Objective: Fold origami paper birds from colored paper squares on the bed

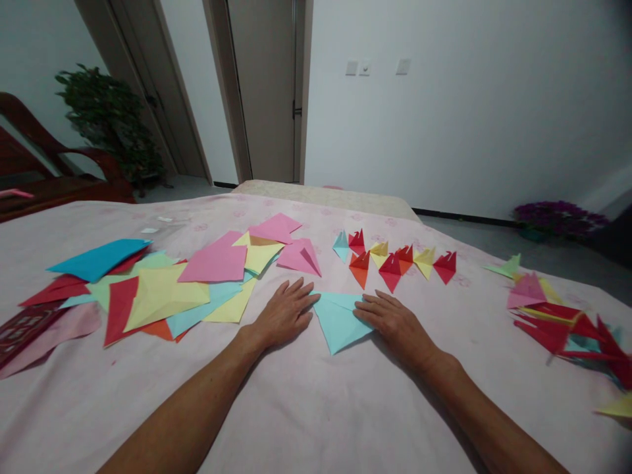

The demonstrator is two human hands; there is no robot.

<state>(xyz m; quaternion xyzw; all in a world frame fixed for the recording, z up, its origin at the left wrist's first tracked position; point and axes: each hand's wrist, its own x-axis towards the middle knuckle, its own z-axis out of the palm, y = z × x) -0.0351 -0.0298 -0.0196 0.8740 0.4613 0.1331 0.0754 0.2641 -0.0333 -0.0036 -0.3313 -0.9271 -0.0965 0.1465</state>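
Observation:
A light blue paper (pixel 340 324), folded into a triangle with its point toward me, lies flat on the pink cloth. My left hand (pixel 286 313) rests palm down at its left corner, fingers spread and fingertips touching the edge. My right hand (pixel 395 324) lies over its right corner with the fingers stretched out flat. Just behind stand several small folded paper birds (pixel 390 268) in red, orange, yellow and light blue. To the left of them is a pink folded paper (pixel 300 255).
Overlapping coloured sheets (pixel 168 293) spread across the left side of the cloth-covered table (pixel 306 421). More folded pieces (pixel 548 322) are heaped at the far right. Beyond the table are a wooden chair (pixel 111 174), a green plant (pixel 106 118) and purple flowers (pixel 557 216).

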